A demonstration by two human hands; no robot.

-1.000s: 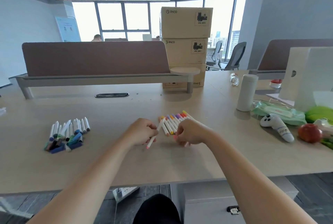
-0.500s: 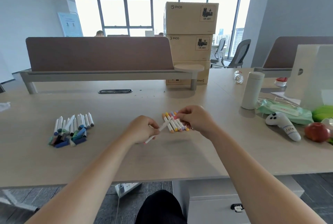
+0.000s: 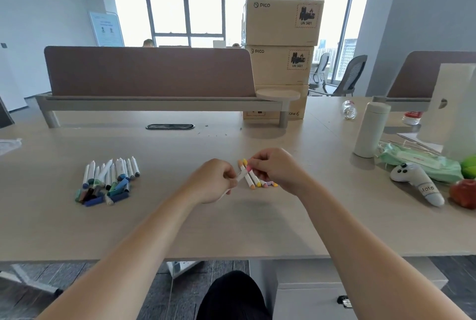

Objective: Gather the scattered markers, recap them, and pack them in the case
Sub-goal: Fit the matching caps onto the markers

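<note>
Now recapping, I see my left hand [image 3: 213,181] gripping a white marker [image 3: 240,177] over the desk [image 3: 257,229] centre, my right hand [image 3: 275,170] pinching the pink cap [image 3: 248,169] at its tip; next, likely, press it home squarely.

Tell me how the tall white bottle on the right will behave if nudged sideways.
The white bottle stands upright, tall on a narrow base, so it would probably tip rather than slide. Being a smooth cylinder, it would likely roll across the table once down. It looks rigid; its weight cannot be judged.
</note>
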